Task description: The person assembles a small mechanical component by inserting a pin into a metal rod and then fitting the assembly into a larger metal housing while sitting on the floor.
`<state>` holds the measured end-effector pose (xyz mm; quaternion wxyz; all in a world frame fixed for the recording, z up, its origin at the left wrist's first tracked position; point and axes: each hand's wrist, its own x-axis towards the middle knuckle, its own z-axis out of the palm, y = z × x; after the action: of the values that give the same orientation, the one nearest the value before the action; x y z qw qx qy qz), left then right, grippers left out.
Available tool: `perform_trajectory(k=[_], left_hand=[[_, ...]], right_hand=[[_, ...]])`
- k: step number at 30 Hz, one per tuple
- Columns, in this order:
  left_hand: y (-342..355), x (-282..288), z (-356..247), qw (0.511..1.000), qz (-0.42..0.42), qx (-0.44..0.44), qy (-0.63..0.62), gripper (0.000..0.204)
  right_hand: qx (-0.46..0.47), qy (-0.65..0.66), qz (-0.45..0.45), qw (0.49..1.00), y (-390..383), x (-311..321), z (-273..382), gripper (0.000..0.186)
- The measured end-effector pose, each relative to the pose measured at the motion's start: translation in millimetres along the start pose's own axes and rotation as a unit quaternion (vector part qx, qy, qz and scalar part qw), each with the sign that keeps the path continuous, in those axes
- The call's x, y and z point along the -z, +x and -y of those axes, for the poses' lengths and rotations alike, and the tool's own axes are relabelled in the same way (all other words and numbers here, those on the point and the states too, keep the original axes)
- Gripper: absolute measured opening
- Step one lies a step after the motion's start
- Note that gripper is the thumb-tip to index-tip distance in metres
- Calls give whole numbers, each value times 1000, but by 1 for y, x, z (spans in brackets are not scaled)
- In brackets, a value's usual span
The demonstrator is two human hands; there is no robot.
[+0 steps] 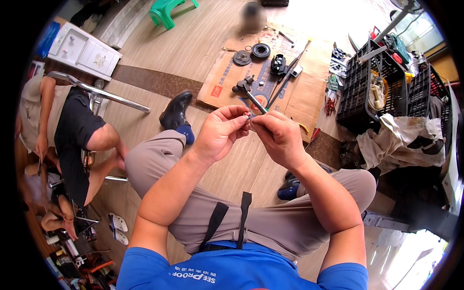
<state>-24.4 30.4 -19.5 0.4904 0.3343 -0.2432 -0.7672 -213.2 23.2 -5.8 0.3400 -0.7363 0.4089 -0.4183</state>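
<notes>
My left hand (220, 133) is raised in front of my knees, its thumb and forefinger pinching a small red-and-metal piece (248, 116). Right beside it, my right hand (281, 136) has its fingers pressed together close to the same piece. What my right fingers hold is hidden behind them. A dark rod with a knobbed end (253, 100) shows just past my fingertips; whether it touches my right hand I cannot tell. Beyond, a flattened cardboard sheet (299, 113) on the floor carries a black ring-shaped part (261, 50), a grey disc (242, 58) and a black block-like part (278, 64).
Black plastic crates (355, 99) full of tools and cables stand at the right, with a pale cloth (394, 140) hanging in front. A green stool (164, 13) is at the far left. Another person (77, 130) sits on a metal-framed chair at the left.
</notes>
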Motion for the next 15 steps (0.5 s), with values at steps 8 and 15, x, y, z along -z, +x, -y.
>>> perform_trajectory(k=[8, 15], left_hand=[[-2, -10, 1, 988, -41, -52, 137, 15], [-3, -11, 0, 979, -35, -58, 194, 13]], right_hand=[[48, -43, 0, 998, 0, 5, 0, 7], [47, -50, -5, 998, 3, 10, 0, 6]])
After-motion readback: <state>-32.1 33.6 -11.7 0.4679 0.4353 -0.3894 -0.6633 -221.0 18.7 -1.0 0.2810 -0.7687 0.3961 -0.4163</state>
